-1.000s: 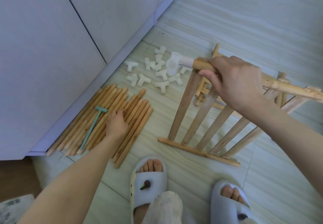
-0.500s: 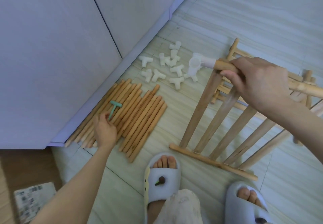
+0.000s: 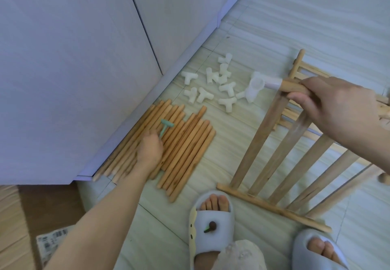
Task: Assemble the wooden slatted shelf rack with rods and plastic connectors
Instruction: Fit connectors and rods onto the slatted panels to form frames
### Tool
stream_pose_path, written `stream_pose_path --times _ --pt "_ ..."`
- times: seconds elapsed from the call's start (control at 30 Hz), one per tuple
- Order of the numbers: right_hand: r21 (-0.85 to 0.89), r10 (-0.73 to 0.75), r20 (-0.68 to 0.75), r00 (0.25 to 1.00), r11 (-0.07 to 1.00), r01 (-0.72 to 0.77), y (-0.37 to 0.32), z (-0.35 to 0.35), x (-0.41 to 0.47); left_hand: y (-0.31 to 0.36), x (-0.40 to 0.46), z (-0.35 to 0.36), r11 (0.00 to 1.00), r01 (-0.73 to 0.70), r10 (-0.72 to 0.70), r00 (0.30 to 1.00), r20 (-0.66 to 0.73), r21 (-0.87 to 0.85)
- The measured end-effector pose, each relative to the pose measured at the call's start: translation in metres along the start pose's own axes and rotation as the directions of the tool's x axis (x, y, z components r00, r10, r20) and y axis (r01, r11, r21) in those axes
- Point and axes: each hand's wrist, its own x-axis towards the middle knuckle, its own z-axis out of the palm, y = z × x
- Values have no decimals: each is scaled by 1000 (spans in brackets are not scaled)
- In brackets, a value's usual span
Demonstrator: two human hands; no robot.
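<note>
While my right hand (image 3: 339, 109) grips the slatted panel's (image 3: 280, 158) rail, its white connector (image 3: 256, 86) sits beyond my knuckles. My left hand (image 3: 150, 150) pinches the green mallet's (image 3: 165, 127) handle over the rods (image 3: 185, 143). A loose pinch could drop it, or the panel could tip.

Left hand (image 3: 150, 151) slid off rods (now grips green tool (image 3: 165, 126)).

On the floor I count 9 loose white plastic connectors (image 3: 226, 87) in a scatter, plus 1 more connector (image 3: 256, 85) fitted on a rod end. The wooden rods (image 3: 185, 147) lie in 1 side-by-side bundle; its edge is blurred, so I cannot give an exact count. There is 1 green mallet (image 3: 165, 126) on them. 2 slatted panels show: 1 propped panel (image 3: 274, 160) with 5 visible slats, and 1 flat panel (image 3: 295, 67) behind. 2 hands, 2 slippers (image 3: 212, 227).
</note>
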Motion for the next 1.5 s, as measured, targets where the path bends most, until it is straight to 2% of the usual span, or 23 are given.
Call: stream_pose_path --times 0.07,0.23,0.27,0.33,0.43,0.53,0.6,0.67,0.77,0.87,1.0,1.1,1.17,1.23,1.27,1.4,1.5 --pt "8 6 8 1000 1000 -6 -1 0 1 13 -4 9 996 -76 76 997 -5 -51" --pt "44 39 24 999 998 -40 -7 -4 -1 16 -7 24 970 -133 141 990 26 -201" --pt "42 47 28 999 998 -48 -7 -5 -1 11 -5 22 957 -108 112 994 0 -268" --pt "31 58 45 997 998 -60 -9 -8 0 -3 0 12 907 30 -48 998 -34 -420" --pt "12 77 66 995 997 -78 -10 -10 0 -38 8 -5 810 195 -253 967 -31 -553" --pt "19 82 103 991 996 -84 -11 -10 2 -69 0 -13 840 208 -254 967 -25 -501" --pt "26 89 115 989 995 -92 -12 -11 2 -82 -8 -13 887 159 -173 985 6 -434" --pt "24 97 112 989 995 -100 -14 -12 2 -88 -13 -11 945 52 -46 999 26 -322" --pt "13 98 97 990 995 -100 -16 -13 2 -85 -15 -6 966 -34 49 997 53 -255" --pt "19 99 99 990 995 -101 -15 -12 1 -81 -14 -2 975 -40 53 997 56 -218" --pt "10 102 102 990 995 -103 -12 -11 0 -84 -11 -5 981 8 -17 999 -45 -196" --pt "23 100 122 987 994 -104 -11 -10 2 -89 -13 -8 989 40 -45 999 -30 -145" --pt "34 97 133 986 994 -102 -11 -10 2 -86 -20 -3 993 -83 79 996 -52 -80" --pt "32 100 128 987 994 -105 -12 -11 2 -77 -29 5 977 -210 210 978 -11 -37" --pt "25 103 123 987 994 -106 -12 -11 1 -73 -32 9 972 -232 233 972 21 -31" --pt "8 101 111 989 995 -103 -13 -11 0 -64 -34 15 980 -185 188 982 38 -69" --pt "15 97 98 990 995 -99 -11 -12 -1 -64 -32 9 990 -137 134 989 -63 -35"
